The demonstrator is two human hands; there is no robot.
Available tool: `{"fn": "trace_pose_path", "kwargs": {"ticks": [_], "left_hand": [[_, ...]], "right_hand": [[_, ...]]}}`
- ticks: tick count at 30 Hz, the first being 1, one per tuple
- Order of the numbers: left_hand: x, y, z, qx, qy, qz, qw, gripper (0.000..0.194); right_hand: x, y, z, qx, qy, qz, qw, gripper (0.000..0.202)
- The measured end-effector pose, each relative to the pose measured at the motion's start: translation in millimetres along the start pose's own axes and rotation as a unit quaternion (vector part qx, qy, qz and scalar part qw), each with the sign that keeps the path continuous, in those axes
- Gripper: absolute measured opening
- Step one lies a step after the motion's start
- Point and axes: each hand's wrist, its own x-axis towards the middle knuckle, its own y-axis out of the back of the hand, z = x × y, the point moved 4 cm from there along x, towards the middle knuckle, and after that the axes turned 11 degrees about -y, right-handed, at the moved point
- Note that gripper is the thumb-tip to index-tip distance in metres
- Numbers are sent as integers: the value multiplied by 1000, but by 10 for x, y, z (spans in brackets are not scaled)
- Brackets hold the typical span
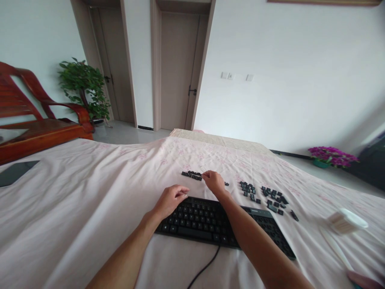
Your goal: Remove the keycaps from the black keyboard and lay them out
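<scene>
A black keyboard lies on the pink patterned cloth, its cable running toward me. Keycaps fill its left part, while the right end shows bare key places. My left hand rests at its upper left edge, fingers bent together; what they hold, if anything, is too small to name. Beyond the keyboard, my right hand pinches a thin wire-like piece beside a row of loose keycaps. More loose keycaps lie in groups to the right. My right forearm crosses over the keyboard.
A white container and a white-handled brush lie at the right. A dark flat device is at the far left. Beyond the cloth are a wooden chair, a green plant, purple flowers and two doors.
</scene>
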Motion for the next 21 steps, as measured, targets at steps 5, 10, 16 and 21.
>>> {"fn": "trace_pose_path", "kwargs": {"ticks": [5, 10, 16, 21], "left_hand": [[4, 4, 18, 14, -7, 4, 1000, 24], [5, -13, 34, 67, -30, 2, 997, 21], [7, -48, 110, 128, -64, -29, 989, 20], [12, -52, 173, 155, -68, -50, 984, 19]], "right_hand": [[-246, 228, -204, 78, 83, -35, 993, 54], [-663, 393, -392, 179, 183, -77, 964, 56], [-936, 322, -418, 249, 185, -171, 935, 54], [-1006, 238, -388, 206, 196, -178, 942, 54]]}}
